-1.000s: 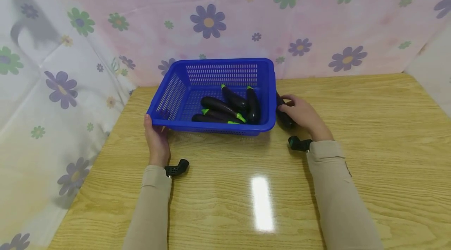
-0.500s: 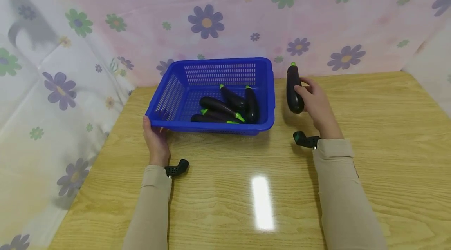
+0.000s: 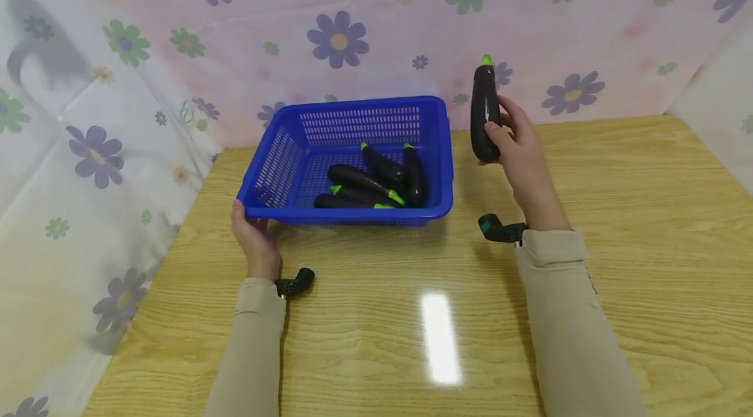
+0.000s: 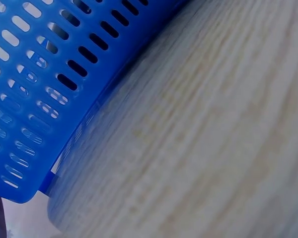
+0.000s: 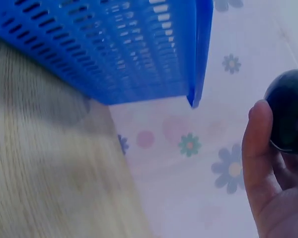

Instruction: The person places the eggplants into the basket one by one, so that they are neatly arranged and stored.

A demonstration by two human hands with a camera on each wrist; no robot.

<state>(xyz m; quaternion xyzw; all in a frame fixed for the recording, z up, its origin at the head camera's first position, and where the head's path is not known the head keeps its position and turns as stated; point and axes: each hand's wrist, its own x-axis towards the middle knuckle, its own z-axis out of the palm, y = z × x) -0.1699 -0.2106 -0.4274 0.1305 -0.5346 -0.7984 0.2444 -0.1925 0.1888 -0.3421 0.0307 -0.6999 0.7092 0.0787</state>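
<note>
My right hand [image 3: 523, 159] holds a dark purple eggplant [image 3: 485, 110] upright, its green stem end pointing up, in the air to the right of a blue plastic basket [image 3: 353, 213]. In the right wrist view the thumb presses against the rounded end of this eggplant [image 5: 290, 114]; the rest is cut off by the frame. At the basket's front left corner my left hand [image 3: 257, 247] grips the rim, thumb on top and fingers partly hidden under it. Several more eggplants [image 3: 359, 176] with green ends lie inside the basket, towards its front and right.
The basket stands near the back of a wood-grain table [image 3: 359, 338]. Behind the table hangs a pink flowered cloth [image 3: 388, 31], and a pale flowered one [image 3: 59, 208] hangs on the left. A bright light reflection [image 3: 440, 338] lies on the tabletop.
My right hand has lifted the eggplant from the table beside the basket's right wall, up and slightly right. My left hand stays at the basket's corner.
</note>
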